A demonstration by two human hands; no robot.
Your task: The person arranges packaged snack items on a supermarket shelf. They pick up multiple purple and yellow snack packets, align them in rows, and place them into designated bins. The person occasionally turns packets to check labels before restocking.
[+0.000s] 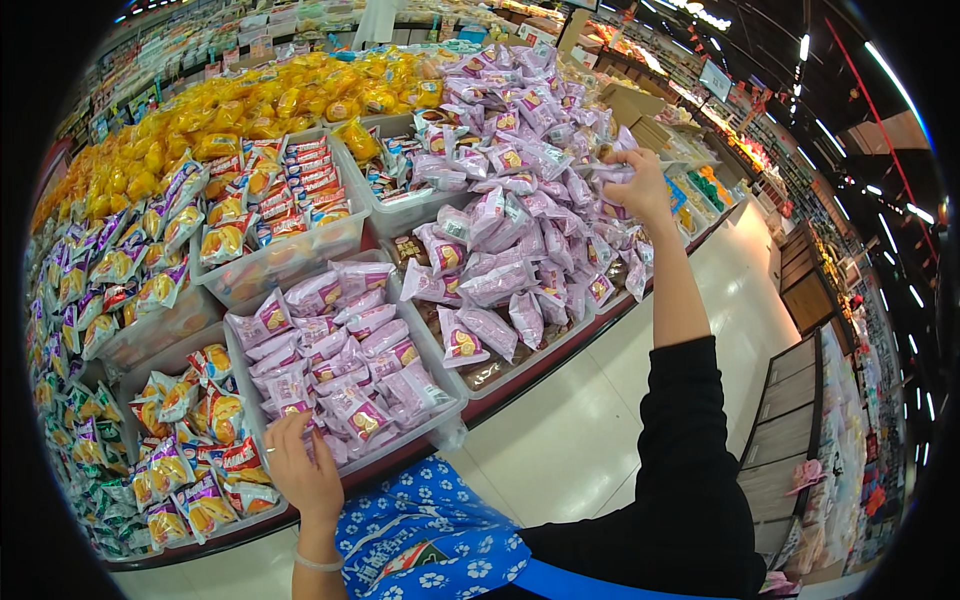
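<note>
My right hand (636, 180) reaches out to the right edge of a large heap of purple-wrapped packaged snacks (517, 225), its thumb and fingers around a purple packet (611, 176). My left hand (304, 457) rests at the front left corner of a clear plastic bin (442, 420), where purple packets (360, 412) stand in rough rows. Its fingertips touch or hover over the nearest packets; whether it grips one I cannot tell. The heap spreads over several bins, with dark brown packets (487, 373) beneath it.
Left of the purple bin, another bin holds orange and red bread packets (225, 412). Behind it a bin (277, 259) has red-wrapped rows, and yellow packets (262, 97) are piled farther back. The display's dark red edge (540, 367) borders the tiled floor (577, 427). Cardboard (637, 112) stands beyond the heap.
</note>
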